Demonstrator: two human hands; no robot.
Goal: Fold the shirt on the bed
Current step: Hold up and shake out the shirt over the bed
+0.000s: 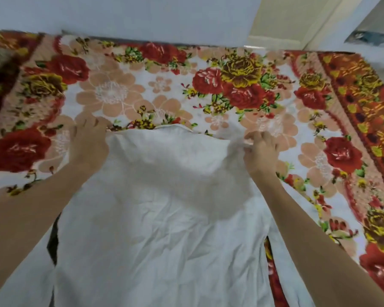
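Pale blue wall (142, 16) at back, cream door frame (282, 21) top R. Bed (353, 89) fills the view, covered w/ plush floral blanket, red roses & peach blossoms on white (124, 85). White creased cloth shirt (164, 218) lies spread on the blanket, mid-bed, running from the near edge of view up to the hands. Its far edge is puffed up off the blanket betw. them. Long white strip, prob. a sleeve (286, 278), lies just beside the shirt body on the R; a similar strip (20, 273) on the L.

Left hand (88, 142) sits at far-L corner of the shirt; fingers blurred, can't tell if it pinches the cloth or only presses it. Right hand (261, 151) has fingers curled, pinching the far-R corner. Hands well apart, one per corner.

Step, as I read it: laying out & squaring the far edge; no fold made yet, so early in the task. Next move prob. calls for both corners drawn taut & set down flat, the puff pressed out, wrinkles smoothed, then the strips brought in over the body. Uneven pull would skew the edge.
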